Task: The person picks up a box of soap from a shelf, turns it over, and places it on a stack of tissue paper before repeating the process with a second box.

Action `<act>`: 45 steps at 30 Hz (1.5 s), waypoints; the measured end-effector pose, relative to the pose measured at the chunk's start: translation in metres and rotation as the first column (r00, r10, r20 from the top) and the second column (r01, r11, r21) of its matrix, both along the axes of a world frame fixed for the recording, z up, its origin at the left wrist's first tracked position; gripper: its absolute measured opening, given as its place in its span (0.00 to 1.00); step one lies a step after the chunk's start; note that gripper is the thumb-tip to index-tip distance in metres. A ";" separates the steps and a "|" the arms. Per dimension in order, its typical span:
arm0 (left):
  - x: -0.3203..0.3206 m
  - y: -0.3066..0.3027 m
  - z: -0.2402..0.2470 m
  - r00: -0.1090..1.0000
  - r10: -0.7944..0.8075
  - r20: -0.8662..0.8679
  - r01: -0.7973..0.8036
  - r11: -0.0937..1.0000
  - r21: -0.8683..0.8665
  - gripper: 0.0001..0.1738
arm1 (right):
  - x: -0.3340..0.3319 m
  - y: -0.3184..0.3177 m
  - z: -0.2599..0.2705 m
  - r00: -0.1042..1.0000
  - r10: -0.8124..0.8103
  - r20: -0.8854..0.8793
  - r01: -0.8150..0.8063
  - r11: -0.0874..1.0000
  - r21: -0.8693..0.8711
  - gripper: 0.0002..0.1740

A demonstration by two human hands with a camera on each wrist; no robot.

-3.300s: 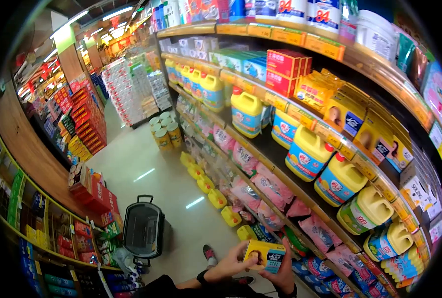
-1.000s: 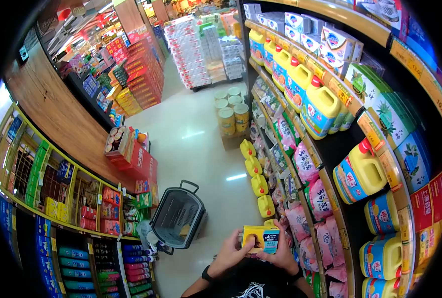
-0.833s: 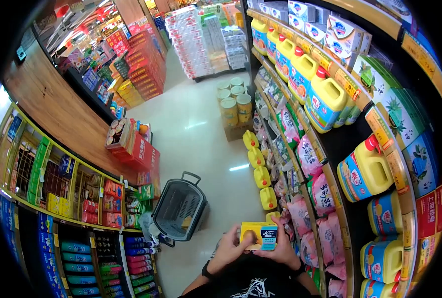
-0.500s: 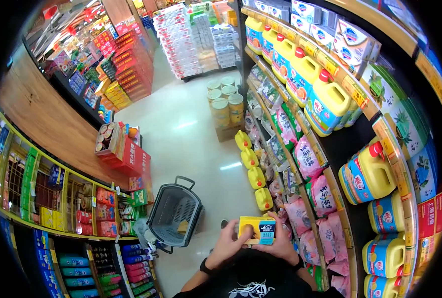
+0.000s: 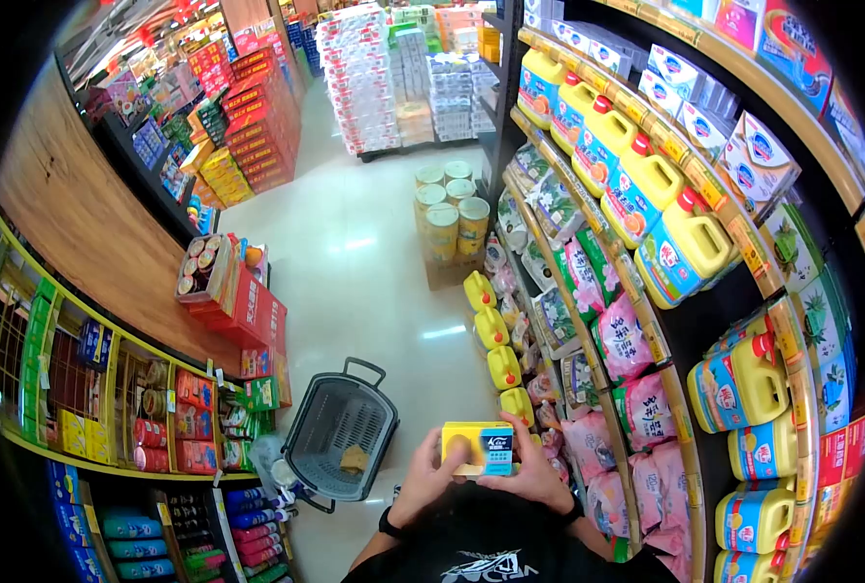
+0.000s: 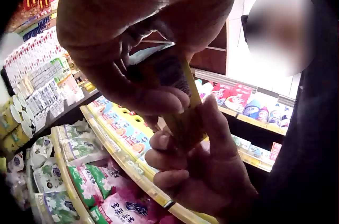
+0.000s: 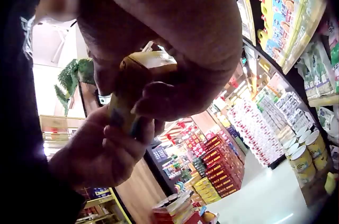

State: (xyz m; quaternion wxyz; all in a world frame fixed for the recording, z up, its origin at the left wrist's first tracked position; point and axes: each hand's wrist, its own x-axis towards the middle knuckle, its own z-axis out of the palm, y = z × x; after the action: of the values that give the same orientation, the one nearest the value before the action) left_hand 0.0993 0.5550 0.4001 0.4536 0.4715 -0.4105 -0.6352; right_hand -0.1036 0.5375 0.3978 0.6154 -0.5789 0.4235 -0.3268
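Both hands hold a small yellow and blue carton (image 5: 477, 449) in front of the dark shirt, its printed front facing up in the head view. My left hand (image 5: 424, 486) grips the left side, thumb across the yellow half of the front. My right hand (image 5: 541, 478) grips the right side and lower edge near the blue label. In the left wrist view the carton (image 6: 183, 89) is seen edge-on, dark, between the near left hand and the right hand (image 6: 206, 168). The right wrist view shows the carton (image 7: 127, 97) partly covered by fingers. What is inside is hidden.
A grey shopping basket (image 5: 306, 437) stands on the floor to the left, a small yellowish packet (image 5: 355, 459) inside. Shelves with yellow jugs (image 5: 685, 253) and pink bags (image 5: 624, 335) run along the right. Stacked tins (image 5: 442, 228) and a red display box (image 5: 243, 311) flank the aisle.
The head view has swung from the right-hand shelf toward the aisle, bringing hands and carton nearer the middle. Both hands keep hold of the carton throughout; its front has turned more upright to the camera.
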 end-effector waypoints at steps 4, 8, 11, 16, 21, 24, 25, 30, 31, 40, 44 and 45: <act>0.022 -0.010 0.000 0.999 0.008 0.047 -0.008 1.000 0.007 0.23 | 0.023 -0.011 0.011 0.999 -0.005 -0.045 0.005 1.000 0.001 0.62; 0.041 -0.019 0.000 0.999 -0.008 0.045 0.009 1.000 -0.025 0.22 | 0.041 -0.017 0.008 0.998 -0.017 -0.058 0.016 1.000 -0.019 0.62; 0.052 -0.023 -0.006 0.998 -0.012 0.055 0.014 0.999 -0.041 0.22 | 0.053 -0.018 0.003 0.999 -0.033 0.013 0.034 0.999 -0.014 0.61; 0.069 -0.023 -0.019 0.995 -0.040 0.095 0.042 0.999 -0.026 0.22 | 0.068 -0.009 -0.005 0.993 -0.082 0.080 0.077 0.995 0.061 0.59; 0.077 -0.027 -0.029 0.997 -0.031 0.073 0.031 1.000 0.004 0.21 | 0.074 -0.016 -0.012 0.999 -0.038 0.005 0.038 0.996 0.085 0.58; 0.075 -0.033 -0.035 0.998 0.012 0.064 -0.014 0.999 0.030 0.20 | 0.073 -0.027 -0.015 1.000 -0.013 -0.017 0.014 0.999 0.039 0.58; 0.074 -0.036 -0.032 0.998 0.025 0.057 -0.027 0.999 0.037 0.20 | 0.073 -0.032 -0.018 1.000 0.001 -0.019 -0.001 1.000 0.021 0.58; 0.072 -0.050 -0.016 0.991 0.134 -0.001 -0.133 0.989 0.059 0.19 | 0.076 -0.059 -0.019 0.997 0.074 0.021 -0.075 0.994 0.080 0.58; 0.073 -0.052 -0.016 0.989 0.150 -0.016 -0.148 0.986 0.079 0.19 | 0.077 -0.067 -0.016 0.995 0.092 0.029 -0.095 0.991 0.092 0.58; 0.059 -0.084 -0.024 0.980 0.200 0.018 -0.201 0.979 0.019 0.21 | 0.063 -0.115 -0.001 0.987 0.153 -0.049 -0.153 0.988 0.014 0.59; 0.052 -0.103 -0.034 0.954 0.178 0.240 -0.162 0.983 -0.085 0.20 | 0.050 -0.130 -0.012 0.992 0.118 -0.051 -0.120 0.992 -0.041 0.60; 0.046 -0.109 -0.027 0.966 0.181 0.185 -0.176 0.983 -0.044 0.20 | 0.046 -0.135 -0.012 0.991 0.123 -0.057 -0.125 0.991 -0.038 0.60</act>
State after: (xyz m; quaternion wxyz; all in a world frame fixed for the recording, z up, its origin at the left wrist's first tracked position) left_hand 0.1457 0.4457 0.3729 0.4746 0.5582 -0.4160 -0.5387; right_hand -0.0580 0.4020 0.3862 0.6106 -0.6254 0.3966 -0.2807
